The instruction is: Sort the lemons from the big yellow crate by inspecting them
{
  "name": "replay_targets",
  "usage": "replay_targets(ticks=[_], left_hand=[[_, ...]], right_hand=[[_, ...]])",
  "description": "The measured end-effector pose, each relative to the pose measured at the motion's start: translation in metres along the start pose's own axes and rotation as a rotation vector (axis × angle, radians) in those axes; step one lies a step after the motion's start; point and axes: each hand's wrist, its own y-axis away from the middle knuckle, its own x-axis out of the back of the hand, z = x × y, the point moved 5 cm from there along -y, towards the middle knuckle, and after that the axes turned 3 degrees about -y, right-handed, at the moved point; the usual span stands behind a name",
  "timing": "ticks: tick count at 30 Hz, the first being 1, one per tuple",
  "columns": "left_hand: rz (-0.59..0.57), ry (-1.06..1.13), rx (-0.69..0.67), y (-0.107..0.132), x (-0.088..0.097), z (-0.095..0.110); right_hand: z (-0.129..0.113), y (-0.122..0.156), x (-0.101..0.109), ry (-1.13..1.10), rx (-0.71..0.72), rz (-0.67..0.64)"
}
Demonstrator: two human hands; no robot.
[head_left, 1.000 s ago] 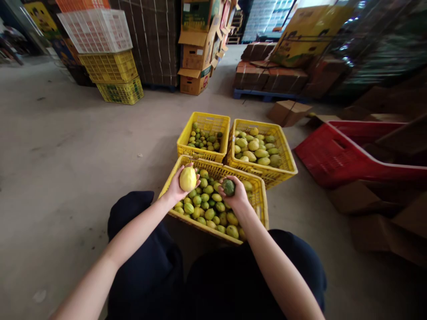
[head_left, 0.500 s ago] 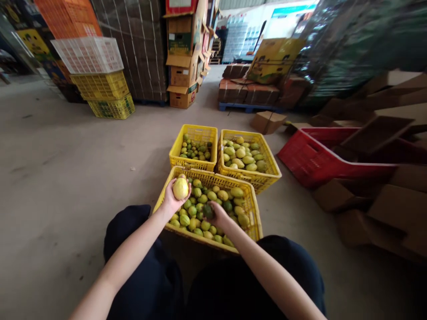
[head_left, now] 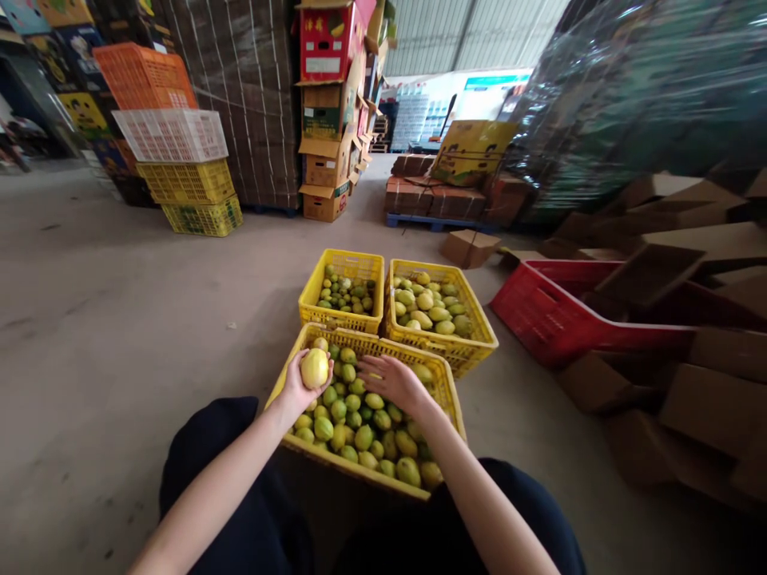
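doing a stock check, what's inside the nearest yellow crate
Green and yellow fruit lies in the crate. The right hand and the left hand, holding a yellow fruit, hide parts; anything under the top layer is covered.

A dull grey floor (head_left: 108,319) — dim at the sides, brighter toward the back, below pale ribbed panelling (head_left: 479,36).

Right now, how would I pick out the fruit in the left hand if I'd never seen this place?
Find the group of three yellow crates with fruit in them, and look at the one nearest the camera. Toward its left side, the left hand holds one pale yellow fruit. It looks paler and bigger than the greener fruit heaped in that crate.
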Motion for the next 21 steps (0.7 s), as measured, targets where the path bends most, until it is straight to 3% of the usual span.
replay_targets(ticks=[5,10,14,18,21], left_hand=[[0.038,-0.037,-0.044,-0.008,0.004,-0.001],[0.054,-0.115,-0.034,-0.017,0.01,-0.012],[0.127,-0.251,0.067,-0.029,0.024,-0.033],[0.207,-0.403,0.214,-0.036,0.05,-0.061],[0.145,-0.458,0.243,-0.035,0.06,-0.083]], right_hand=[[0.036,0.008,-0.007,0.226,-0.054,-0.064],[0.032,0.021,-0.001,0.266,-0.028,0.036],[0.024,0.028,0.001,0.208,0.015,0.085],[0.025,0.031,-0.001,0.187,0.049,0.089],[0.03,0.033,-0.006,0.191,0.049,0.061]])
